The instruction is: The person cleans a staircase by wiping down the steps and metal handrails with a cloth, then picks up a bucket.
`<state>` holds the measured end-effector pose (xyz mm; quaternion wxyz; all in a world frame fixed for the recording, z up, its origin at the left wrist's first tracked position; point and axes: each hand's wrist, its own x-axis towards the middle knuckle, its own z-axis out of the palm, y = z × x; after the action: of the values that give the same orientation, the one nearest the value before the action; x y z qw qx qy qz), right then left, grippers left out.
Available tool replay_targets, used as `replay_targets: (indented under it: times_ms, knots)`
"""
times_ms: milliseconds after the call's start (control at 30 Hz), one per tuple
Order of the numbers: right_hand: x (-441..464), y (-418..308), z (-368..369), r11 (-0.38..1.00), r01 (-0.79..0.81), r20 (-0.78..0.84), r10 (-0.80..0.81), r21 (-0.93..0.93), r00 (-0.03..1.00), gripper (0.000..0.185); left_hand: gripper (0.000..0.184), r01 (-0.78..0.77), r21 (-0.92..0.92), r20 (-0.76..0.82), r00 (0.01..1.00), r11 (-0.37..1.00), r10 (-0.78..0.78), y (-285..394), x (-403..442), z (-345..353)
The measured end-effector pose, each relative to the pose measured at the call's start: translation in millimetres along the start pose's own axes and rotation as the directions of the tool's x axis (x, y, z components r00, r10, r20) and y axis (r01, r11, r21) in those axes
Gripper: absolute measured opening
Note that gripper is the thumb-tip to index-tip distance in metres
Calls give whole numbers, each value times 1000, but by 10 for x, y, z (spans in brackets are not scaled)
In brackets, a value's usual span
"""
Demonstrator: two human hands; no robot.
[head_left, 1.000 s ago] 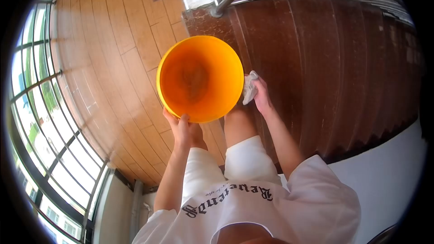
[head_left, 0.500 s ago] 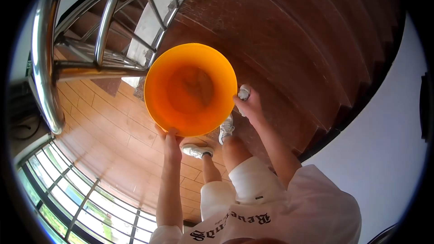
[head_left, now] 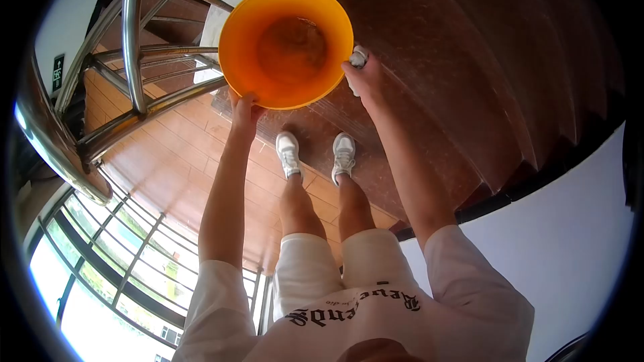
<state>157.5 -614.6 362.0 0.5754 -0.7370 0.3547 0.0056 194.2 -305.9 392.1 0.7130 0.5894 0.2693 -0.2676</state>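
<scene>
A large yellow bucket [head_left: 288,94] is held out in front of me, its open mouth facing up and some murky liquid at its bottom. My left hand [head_left: 245,108] grips the near left side of the rim, thumb on the edge. At the bucket's right side my right hand [head_left: 363,79] is closed, its thumb against the rim, with a crumpled whitish cloth [head_left: 358,59] pinched in it. The fingers under the bucket are hidden.
Dark reddish-brown stairs [head_left: 456,80] curve away on the right beside a white wall [head_left: 537,214]. Metal railings [head_left: 134,47] stand at the left, close to the bucket. Tiled floor [head_left: 174,154] and a barred window [head_left: 121,248] lie at the lower left. My white shoes [head_left: 288,151] are below the bucket.
My view has turned toward the stairs and railing. The bucket has moved farther out from my body, and my right hand, earlier beside it with the cloth, now touches its rim. My feet stand side by side.
</scene>
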Motion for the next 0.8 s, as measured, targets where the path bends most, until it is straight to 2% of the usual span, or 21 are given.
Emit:
replay_targets:
  times_ms: [100, 133, 200, 233, 300, 367, 400, 433, 467, 533, 567, 600, 667, 733, 800]
  knots:
    - [164, 266, 201, 997, 40, -38, -42, -65, 998, 43, 58, 52, -44, 12, 999, 998, -52, -109, 165, -146]
    - [160, 156, 217, 995, 54, -52, -58, -86, 997, 43, 59, 50, -74, 30, 998, 996, -48, -121, 194, -157]
    - [19, -147, 134, 950, 136, -132, -179, -280, 975, 38, 59, 69, -94, 46, 997, 993, -65, -190, 219, -226]
    - [-72, -375, 134, 951, 124, -135, -167, -283, 977, 38, 59, 53, -107, 24, 998, 993, -51, -242, 246, -235]
    - [-204, -858, 257, 866, 395, -262, -476, -307, 840, 33, 60, 65, -105, -16, 998, 992, -67, -252, 257, -219]
    - [-264, -1195, 744, 917, 373, -81, -386, -138, 919, 30, 62, 80, -55, -65, 994, 995, -84, -356, 304, -317]
    - [-98, -1069, 1067, 893, 409, 24, -412, -186, 911, 30, 64, 108, -24, -107, 988, 994, -110, -400, 357, -342]
    - [72, -987, 1364, 940, 303, 118, -287, -154, 951, 30, 65, 140, 9, -151, 979, 990, -137, -450, 384, -362]
    - [342, -774, 1702, 991, 21, 286, 16, -129, 958, 38, 66, 108, -32, -124, 986, 994, -111, -468, 346, -367]
    - [737, 17, 2469, 992, -104, 136, 93, 78, 986, 35, 67, 157, -4, -194, 969, 988, -155, -372, 322, -265]
    - [1021, 544, 2766, 990, -113, 136, 101, 85, 986, 35, 67, 193, 13, -222, 957, 981, -185, -405, 309, -312]
    - [1383, 1077, 3046, 974, -25, 72, 43, -225, 996, 38, 68, 236, 20, -220, 949, 972, -226, -459, 328, -382]
    - [1671, 1489, 3281, 859, 21, 6, -21, -511, 1000, 42, 64, 206, 5, -255, 946, 979, -198, -338, 237, -268]
    - [1818, 1638, 3286, 729, 117, 115, -52, -675, 992, 44, 63, 223, 30, -243, 947, 974, -209, -302, 258, -303]
    - [1841, 1603, 3147, 566, 235, 259, -39, -790, 965, 47, 72, -8, 311, -155, 986, 950, 59, -180, 138, -281]
